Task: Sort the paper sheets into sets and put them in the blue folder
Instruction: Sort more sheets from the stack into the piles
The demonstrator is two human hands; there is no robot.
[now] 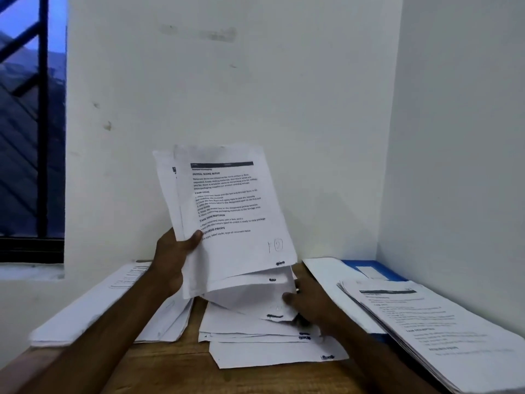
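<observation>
Left hand [170, 263] is up off the worktop [170, 365], thumb [196, 237] clamped over the front and fingers hidden behind, gripping a sheaf of paper sheets [227, 200] by its lower left edge. The sheaf stands nearly upright, tilted a little left, printed side to the camera. Right hand [309, 302] is low on the other side, thumb pressed on the bottom right corner of the back sheets where they droop and fan away from the front one. It looks like a pinch, though the fingers are behind the paper and blurred.

Under both hands a loose pile [270, 354] lies skewed on the wood, corners sticking out toward the near edge. Left of it a left stack [93, 302] runs diagonally and overhangs the worktop's left side. On the right, the blue folder [366, 264] lies flat against the corner of the room, mostly covered. A right stack [426, 322] of printed sheets rests on it, reaching out past the near right edge.

Bare wood shows only in a strip between the piles and along the front. White wall [284, 81] closes in behind and to the right, and a barred window [28, 109] sits at the far left.
</observation>
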